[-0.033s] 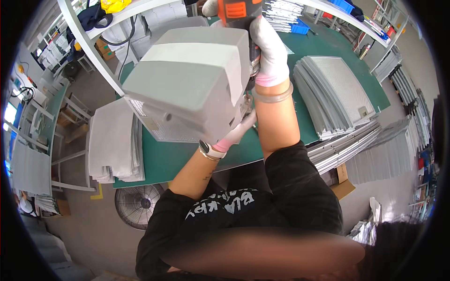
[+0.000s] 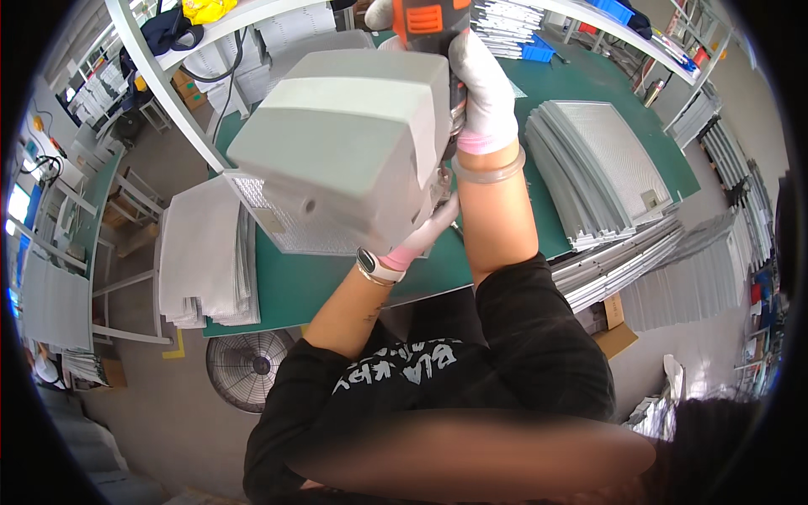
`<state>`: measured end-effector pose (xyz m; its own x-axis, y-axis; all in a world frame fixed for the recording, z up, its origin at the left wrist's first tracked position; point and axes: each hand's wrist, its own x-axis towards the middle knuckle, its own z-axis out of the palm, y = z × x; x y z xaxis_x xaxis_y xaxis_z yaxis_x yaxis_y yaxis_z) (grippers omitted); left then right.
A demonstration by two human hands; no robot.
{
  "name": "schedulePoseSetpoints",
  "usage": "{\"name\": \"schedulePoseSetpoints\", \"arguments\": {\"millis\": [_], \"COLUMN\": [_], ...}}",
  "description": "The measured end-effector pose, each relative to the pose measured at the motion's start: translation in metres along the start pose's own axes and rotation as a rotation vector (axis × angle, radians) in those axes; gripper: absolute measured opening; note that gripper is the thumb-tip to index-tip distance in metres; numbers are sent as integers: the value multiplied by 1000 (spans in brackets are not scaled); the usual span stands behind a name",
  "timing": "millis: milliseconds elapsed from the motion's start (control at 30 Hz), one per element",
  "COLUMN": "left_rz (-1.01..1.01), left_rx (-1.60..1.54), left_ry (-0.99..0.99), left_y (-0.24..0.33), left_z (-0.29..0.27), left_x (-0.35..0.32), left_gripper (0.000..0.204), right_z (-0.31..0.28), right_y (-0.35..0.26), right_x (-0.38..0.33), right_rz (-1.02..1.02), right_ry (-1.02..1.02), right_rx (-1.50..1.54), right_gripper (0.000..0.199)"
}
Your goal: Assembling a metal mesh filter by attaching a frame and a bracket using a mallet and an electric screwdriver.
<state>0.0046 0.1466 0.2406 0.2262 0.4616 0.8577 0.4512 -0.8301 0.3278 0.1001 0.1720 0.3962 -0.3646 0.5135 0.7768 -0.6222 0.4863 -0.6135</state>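
An orange and black power drill [image 2: 433, 21] is in my right hand [image 2: 488, 88], which wears a white glove with a pink cuff. The drill's chuck end points down toward my gloved left hand [image 2: 421, 236]. That hand is low beside the drill tip, near a small metal part I cannot make out, and its fingers are partly hidden. A large grey box-shaped housing [image 2: 328, 139] with a paler band looms close to the camera, left of the drill, its lower edge blurred. Partly covered by it, a silvery mesh panel [image 2: 278, 223] lies on the green table [image 2: 290, 290].
Stacked mesh panels [image 2: 598, 168] stand on the table's right side, and pale sheets [image 2: 202, 252] hang over its left edge. A shelf [image 2: 581, 13] runs across the back. On the floor is a round fan [image 2: 257, 366]; a steel upright [image 2: 164, 80] rises at the left.
The grey housing has shifted slightly to the right in the picture. Both my hands and the drill stay almost where they were.
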Motion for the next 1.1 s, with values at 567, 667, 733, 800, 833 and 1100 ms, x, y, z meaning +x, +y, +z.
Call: {"name": "schedulePoseSetpoints", "arguments": {"millis": [567,667,733,800,833,1100], "left_rz": [206,155,249,323,213,-402], "left_rx": [-19,68,180,458,472,365], "left_ry": [-529,-936,-927,-1290,-1096,-508], "left_y": [49,34,20,12,19,-11], "left_z": [-139,-176,-172,-166,-161,-105], "left_x": [-131,-238,-287,-300,-271,-113], "left_gripper": [25,21,18,19,26,27], "right_z": [28,28,21,25,22,18], "right_y": [-68,-57,-45,-41,-40,-27], "right_x": [11,6,3,1,-2,-17], "right_rz": [0,81,128,145,143,107], "right_ry": [460,511,410,419,417,382], "right_rx": [-191,-139,49,72,85,-57], "right_gripper": [20,25,31,33,34,32]}}
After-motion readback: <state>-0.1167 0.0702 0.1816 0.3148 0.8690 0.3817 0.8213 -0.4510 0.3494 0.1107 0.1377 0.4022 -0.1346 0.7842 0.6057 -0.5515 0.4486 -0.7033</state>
